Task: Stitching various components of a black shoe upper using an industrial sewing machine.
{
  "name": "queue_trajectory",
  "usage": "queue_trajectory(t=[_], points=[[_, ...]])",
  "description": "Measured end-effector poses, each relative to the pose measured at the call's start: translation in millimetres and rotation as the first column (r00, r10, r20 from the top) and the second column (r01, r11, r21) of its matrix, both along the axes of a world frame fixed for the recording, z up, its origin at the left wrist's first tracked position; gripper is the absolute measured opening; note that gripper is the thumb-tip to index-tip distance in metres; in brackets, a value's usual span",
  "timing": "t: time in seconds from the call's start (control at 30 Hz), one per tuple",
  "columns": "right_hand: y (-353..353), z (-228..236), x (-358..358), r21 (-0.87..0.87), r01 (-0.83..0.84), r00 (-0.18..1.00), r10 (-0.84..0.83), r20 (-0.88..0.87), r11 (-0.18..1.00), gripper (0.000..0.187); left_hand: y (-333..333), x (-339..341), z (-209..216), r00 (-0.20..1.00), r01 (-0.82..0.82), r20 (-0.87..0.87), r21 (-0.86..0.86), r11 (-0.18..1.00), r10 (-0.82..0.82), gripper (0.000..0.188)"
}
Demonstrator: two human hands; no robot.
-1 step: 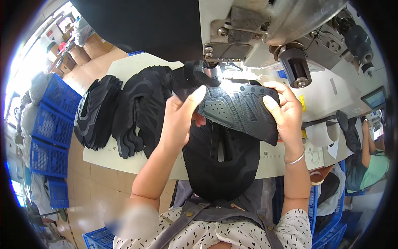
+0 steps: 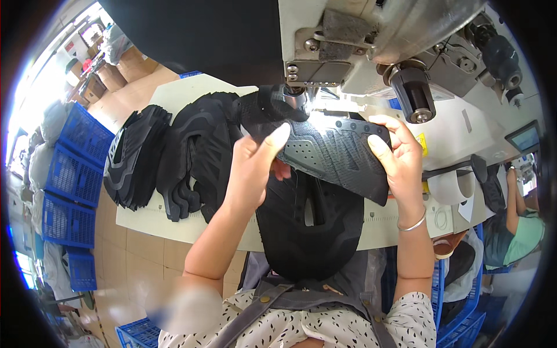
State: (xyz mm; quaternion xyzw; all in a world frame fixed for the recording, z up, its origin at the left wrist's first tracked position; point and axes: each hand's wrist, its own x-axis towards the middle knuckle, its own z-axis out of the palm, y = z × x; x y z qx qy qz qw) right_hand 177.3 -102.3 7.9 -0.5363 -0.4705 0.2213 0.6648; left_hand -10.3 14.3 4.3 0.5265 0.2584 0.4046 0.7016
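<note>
A black shoe upper (image 2: 342,153) with punched holes and a patterned surface is stretched between my hands under the sewing machine's lit presser area (image 2: 297,105). My left hand (image 2: 250,168) grips its near left edge, thumb on top and fingers partly hidden underneath. At the right end, my right hand (image 2: 401,159) pinches the piece between thumb and fingers. Below it, a stack of black shoe uppers (image 2: 307,246) hangs over the table's near edge toward my lap. The needle point is lost in glare and behind the machine parts.
More black uppers lie in a middle pile (image 2: 197,130) and a far-left pile (image 2: 136,156) on the pale table (image 2: 174,229). The machine head (image 2: 331,40) overhangs the work. Blue crates (image 2: 69,180) are stacked at left. A person in green (image 2: 519,238) sits at far right.
My left hand and the shoe upper have shifted very slightly toward me. Both hands keep their hold.
</note>
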Motion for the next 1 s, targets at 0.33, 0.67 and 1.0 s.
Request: queue_trajectory(t=[0.33, 0.67, 1.0], points=[[-28.0, -2.4, -39.0, -0.165, -0.030, 0.995, 0.015, -0.095, 0.986, 0.030, -54.5, -5.5, -23.4, 0.978, 0.206, -0.028, -0.023, 0.978, -0.207, 0.025], [-25.6, -30.5, -1.4, 0.027, 0.204, 0.968, -0.206, 0.144, 0.978, 0.042, -41.3, -31.5, -7.8, 0.959, 0.282, 0.061, -0.190, 0.940, -0.276, 0.020], [-53.3, -29.2, -34.3, -0.068, -0.131, 0.933, 0.100, -0.347, 0.989, 0.053, -37.6, -54.7, -10.2, 0.990, 0.129, -0.042, -0.115, 0.985, -0.134, 0.018]])
